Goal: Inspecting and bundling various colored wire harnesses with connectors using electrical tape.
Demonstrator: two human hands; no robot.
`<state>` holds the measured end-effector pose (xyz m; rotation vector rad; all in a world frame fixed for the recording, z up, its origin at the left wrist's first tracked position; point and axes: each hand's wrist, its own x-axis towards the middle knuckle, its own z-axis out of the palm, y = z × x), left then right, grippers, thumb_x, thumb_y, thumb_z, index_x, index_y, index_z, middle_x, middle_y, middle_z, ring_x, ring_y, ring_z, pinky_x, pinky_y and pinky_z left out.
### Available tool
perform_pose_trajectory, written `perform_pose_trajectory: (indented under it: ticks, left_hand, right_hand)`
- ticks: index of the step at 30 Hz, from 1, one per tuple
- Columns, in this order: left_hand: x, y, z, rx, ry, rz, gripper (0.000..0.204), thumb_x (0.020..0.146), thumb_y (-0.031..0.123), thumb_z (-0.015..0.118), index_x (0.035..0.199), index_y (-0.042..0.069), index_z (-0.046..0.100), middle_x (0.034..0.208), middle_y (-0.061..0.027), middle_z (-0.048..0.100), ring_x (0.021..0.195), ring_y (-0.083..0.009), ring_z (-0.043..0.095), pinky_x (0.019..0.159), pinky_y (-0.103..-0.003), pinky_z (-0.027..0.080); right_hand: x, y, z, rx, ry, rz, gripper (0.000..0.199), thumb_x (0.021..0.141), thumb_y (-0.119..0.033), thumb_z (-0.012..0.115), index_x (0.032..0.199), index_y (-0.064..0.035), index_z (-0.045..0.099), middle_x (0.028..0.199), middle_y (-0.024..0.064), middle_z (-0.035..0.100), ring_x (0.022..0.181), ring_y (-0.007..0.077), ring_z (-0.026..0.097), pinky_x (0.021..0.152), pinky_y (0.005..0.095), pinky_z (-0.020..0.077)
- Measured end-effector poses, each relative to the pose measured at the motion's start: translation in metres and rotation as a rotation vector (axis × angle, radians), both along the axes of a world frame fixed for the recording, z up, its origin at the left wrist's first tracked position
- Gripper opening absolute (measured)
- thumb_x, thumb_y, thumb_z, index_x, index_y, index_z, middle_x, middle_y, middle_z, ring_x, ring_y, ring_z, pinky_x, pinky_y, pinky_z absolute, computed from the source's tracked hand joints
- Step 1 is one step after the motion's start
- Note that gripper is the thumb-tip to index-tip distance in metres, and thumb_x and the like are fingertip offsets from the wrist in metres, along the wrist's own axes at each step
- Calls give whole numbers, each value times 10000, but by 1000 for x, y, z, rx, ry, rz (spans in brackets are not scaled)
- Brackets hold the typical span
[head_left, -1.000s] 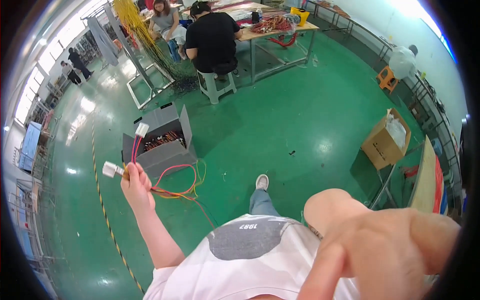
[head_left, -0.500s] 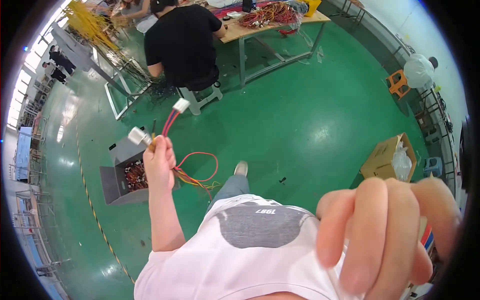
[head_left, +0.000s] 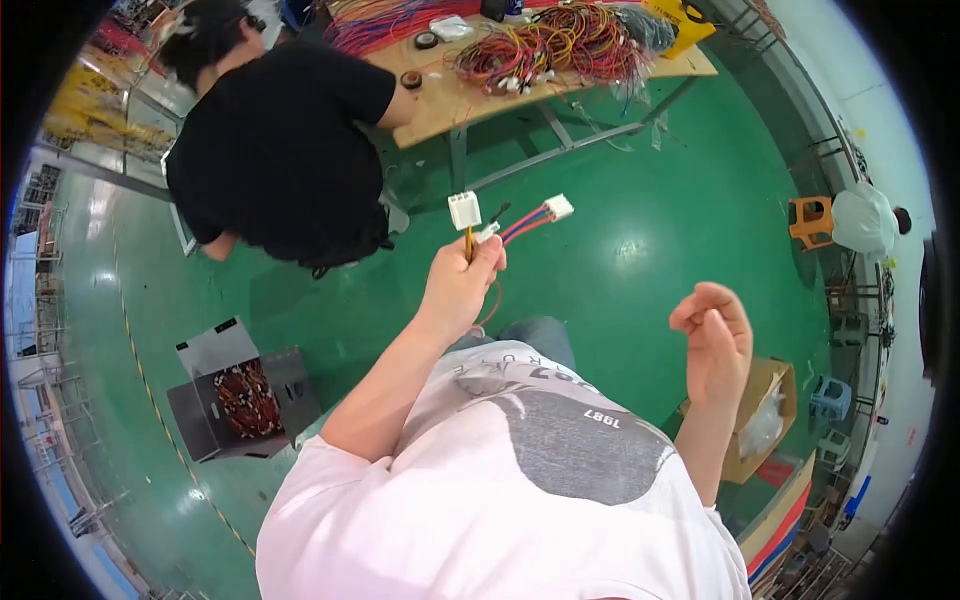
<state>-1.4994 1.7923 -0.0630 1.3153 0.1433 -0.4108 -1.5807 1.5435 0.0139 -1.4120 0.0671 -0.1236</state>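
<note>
My left hand (head_left: 458,290) is closed round a wire harness, out in front of my chest. White plastic connectors stick up from the fist: a square one (head_left: 464,210) on yellow-brown wires, a smaller one beside the thumb, and another (head_left: 559,207) on red and blue wires pointing right. A thin red wire loops below the fist. To the right, apart from the harness, my right hand (head_left: 718,345) is raised with its fingers loosely bent. Nothing shows in it.
A person in black (head_left: 290,150) sits ahead at a wooden table (head_left: 430,110) piled with wire bundles (head_left: 550,45). On the green floor stand a grey box (head_left: 190,420) of wires, at left, and a cardboard box (head_left: 775,400), at right. An orange stool (head_left: 810,222) is by the right wall.
My left hand has come right and closer to the table with the harness. My right hand has moved from close to the camera out to the right. The table and seated person appear nearer.
</note>
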Motion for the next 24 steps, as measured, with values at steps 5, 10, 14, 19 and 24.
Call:
perform_pose_trajectory:
  ticks: [5, 10, 14, 19, 24]
  left_hand:
    - [101, -25, -34, 57, 75, 93, 278, 860, 249, 456, 661, 54, 468, 505, 60, 347, 444, -23, 292, 396, -203, 201]
    - [187, -55, -62, -42, 304, 551, 309, 870, 297, 442, 664, 67, 460, 489, 75, 315, 392, -16, 250, 358, -192, 168]
    - [243, -72, -50, -56, 338, 729, 311, 871, 302, 439, 663, 71, 452, 483, 78, 295, 379, -15, 231, 349, -190, 152]
    - [297, -62, -53, -2, 402, 883, 257, 874, 260, 437, 689, 82, 446, 492, 77, 273, 387, -16, 211, 355, -191, 145]
    - [359, -43, -77, -79, 404, 838, 300, 870, 290, 442, 658, 77, 442, 501, 80, 279, 409, -14, 213, 368, -192, 147]
  right_hand:
    - [135, -74, -75, -133, 413, -163, 214, 809, -126, 504, 977, 3, 525, 783, 68, 567, 724, 137, 536, 658, 256, 426]
    - [318, -97, -158, -489, 631, 182, 226, 771, -137, 524, 935, 17, 549, 788, 77, 591, 700, 132, 547, 639, 236, 431]
    - [457, -68, -188, -829, 269, 507, 190, 761, -104, 523, 910, 3, 569, 819, 92, 592, 723, 151, 559, 642, 257, 442]
    - [566, -4, -196, -1109, -469, 728, 255, 706, 1, 516, 943, -68, 577, 1045, 101, 506, 949, 263, 474, 801, 334, 402]
    - [596, 21, -207, -1256, -724, 1047, 402, 618, -31, 547, 1014, -102, 545, 1082, 42, 492, 1019, 226, 423, 866, 349, 348]
